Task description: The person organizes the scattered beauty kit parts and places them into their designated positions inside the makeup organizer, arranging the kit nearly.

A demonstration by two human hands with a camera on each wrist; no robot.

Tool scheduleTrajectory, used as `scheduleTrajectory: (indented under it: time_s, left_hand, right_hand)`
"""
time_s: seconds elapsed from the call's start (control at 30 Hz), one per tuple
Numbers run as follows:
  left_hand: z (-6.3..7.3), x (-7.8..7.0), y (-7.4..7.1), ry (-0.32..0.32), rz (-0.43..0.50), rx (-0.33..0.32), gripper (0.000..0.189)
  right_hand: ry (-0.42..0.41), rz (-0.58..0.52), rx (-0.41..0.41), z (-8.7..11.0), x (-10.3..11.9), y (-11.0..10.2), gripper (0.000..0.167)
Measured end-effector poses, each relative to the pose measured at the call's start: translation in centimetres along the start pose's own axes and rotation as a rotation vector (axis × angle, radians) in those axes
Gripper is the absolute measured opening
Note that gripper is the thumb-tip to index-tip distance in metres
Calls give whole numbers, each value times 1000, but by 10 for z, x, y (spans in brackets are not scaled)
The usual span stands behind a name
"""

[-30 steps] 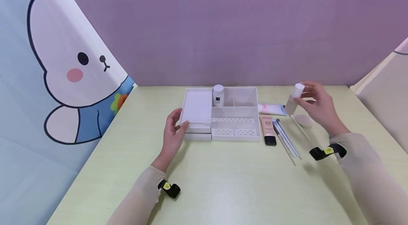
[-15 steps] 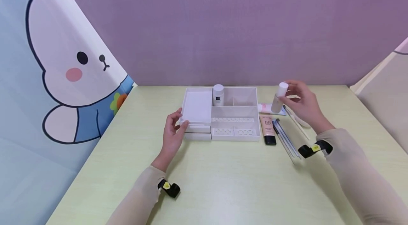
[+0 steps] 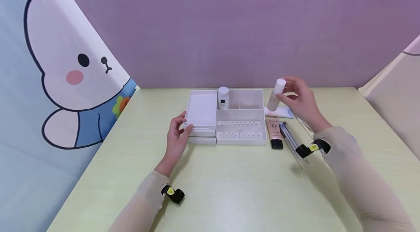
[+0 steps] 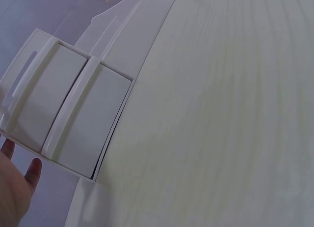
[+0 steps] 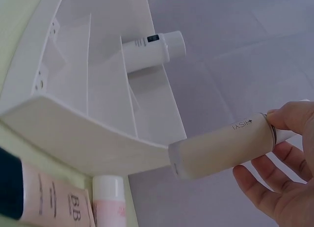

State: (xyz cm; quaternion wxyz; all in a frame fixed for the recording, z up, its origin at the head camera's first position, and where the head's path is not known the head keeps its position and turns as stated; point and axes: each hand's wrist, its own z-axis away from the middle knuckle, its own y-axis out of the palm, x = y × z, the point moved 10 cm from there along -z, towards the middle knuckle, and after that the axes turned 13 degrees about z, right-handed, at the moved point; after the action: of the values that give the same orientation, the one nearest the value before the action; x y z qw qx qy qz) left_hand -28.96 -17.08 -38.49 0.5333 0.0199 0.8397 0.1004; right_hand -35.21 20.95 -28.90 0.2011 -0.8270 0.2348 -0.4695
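In the head view, my right hand (image 3: 300,99) pinches a foundation bottle (image 3: 273,101) near its white cap. The bottle is clear with beige liquid, tilted, and held above a pale tube (image 3: 279,112). The right wrist view shows its base beside the rim of a white desktop organizer (image 5: 93,133). My left hand (image 3: 177,139) rests against the organizer's left side, fingers relaxed, thumb at the front corner; in the left wrist view its fingertips (image 4: 33,169) touch beside the drawers (image 4: 88,119). A small white bottle (image 3: 223,99) stands upright in the organizer's back compartment.
Right of the organizer lie a BB cream tube (image 3: 274,131) with a black cap and several thin makeup brushes (image 3: 290,140). Another brush is partly hidden under the right forearm. A purple cloth (image 3: 236,27) hangs behind the table (image 3: 229,188).
My right hand has carried the foundation bottle left and slightly up, from over the brushes to near the organizer's right edge. The left hand stays in place on the organizer.
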Motion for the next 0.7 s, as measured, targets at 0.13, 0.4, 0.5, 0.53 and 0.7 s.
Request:
scheduleTrajectory:
  time_s: [0.13,0.4,0.5,0.53,0.7]
  left_hand:
    - [0,-1,0,-1,2,-2,23]
    - [0,-2,0,0,6,-6,22]
    - [-1,-2,0,8,-1,-2,20]
    - [-1,-2,0,10,-4,-1,20]
    - [0,-4,0,16,-11,-3,19]
  right_hand:
    - [-14,-41,-13,-4,9,6,51]
    - [-37,-82,-2,-13,21,24,48]
    - [-31,-107,3,-16,21,33,48]
    - [-26,-116,3,-17,21,36,48]
    - [-22,-145,16,-22,23,52,48]
